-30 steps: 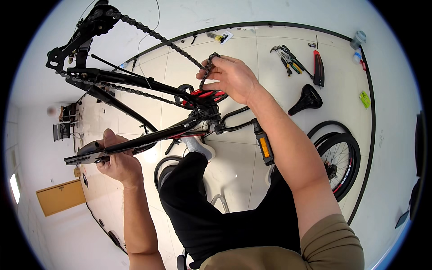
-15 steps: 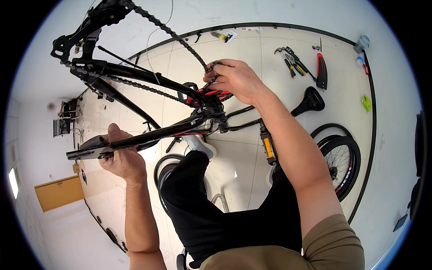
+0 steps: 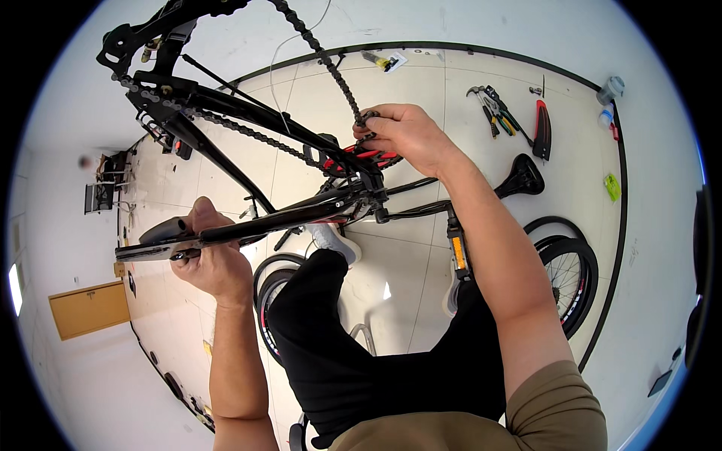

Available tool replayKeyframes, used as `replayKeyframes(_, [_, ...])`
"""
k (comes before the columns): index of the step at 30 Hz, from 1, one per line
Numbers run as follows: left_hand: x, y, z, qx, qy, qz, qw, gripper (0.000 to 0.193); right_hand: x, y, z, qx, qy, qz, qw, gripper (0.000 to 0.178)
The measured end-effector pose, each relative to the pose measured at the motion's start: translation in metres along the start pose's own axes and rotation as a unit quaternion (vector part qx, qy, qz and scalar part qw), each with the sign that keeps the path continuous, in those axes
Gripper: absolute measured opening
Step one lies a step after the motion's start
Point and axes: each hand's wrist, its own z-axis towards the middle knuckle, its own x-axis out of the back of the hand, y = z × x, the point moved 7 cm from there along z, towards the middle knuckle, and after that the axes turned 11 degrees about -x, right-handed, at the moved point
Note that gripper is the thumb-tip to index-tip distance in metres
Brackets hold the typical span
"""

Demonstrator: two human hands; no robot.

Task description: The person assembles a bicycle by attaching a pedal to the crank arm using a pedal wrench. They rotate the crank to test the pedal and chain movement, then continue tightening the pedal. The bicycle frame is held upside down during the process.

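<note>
Pale, glossy tiles cover the floor (image 3: 406,316) of a white-walled room, bordered by a dark strip. At upper center, a dark metal bicycle chain (image 3: 325,60), its links knobbly and closely jointed, drops from the top edge of the frame to the person's right hand (image 3: 414,139). Thumb and fingers are pinched nearly together there, the chain bunched in a small loop at the fingertips, just above the red-and-black chainring (image 3: 380,157). Another run of links stretches from the upper left beside the smooth black tubes of the bicycle frame (image 3: 289,219). At center left, the left hand (image 3: 218,267) is closed around a tube, thumb raised, fingers curled beneath. Below the right wrist hangs a pedal (image 3: 459,254) with an amber reflector. At upper right lie hand tools (image 3: 496,113), a curved red-and-black mudguard (image 3: 541,129) and a smooth black saddle (image 3: 524,178), above spoked wheels with black tires (image 3: 588,286). A translucent bottle (image 3: 611,90) sits near the wall, its contents too small to tell.
</note>
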Motion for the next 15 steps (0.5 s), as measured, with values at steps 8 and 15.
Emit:
replayKeyframes(8, [0.000, -0.004, 0.001, 0.013, 0.008, 0.024, 1.000, 0.033, 0.006, -0.010, -0.001, 0.049, 0.075, -0.119, 0.989, 0.024])
replayKeyframes(15, [0.000, -0.002, 0.002, 0.003, 0.000, 0.005, 1.000, 0.034, 0.008, -0.019, -0.010, 0.079, 0.144, -0.298, 0.940, 0.028])
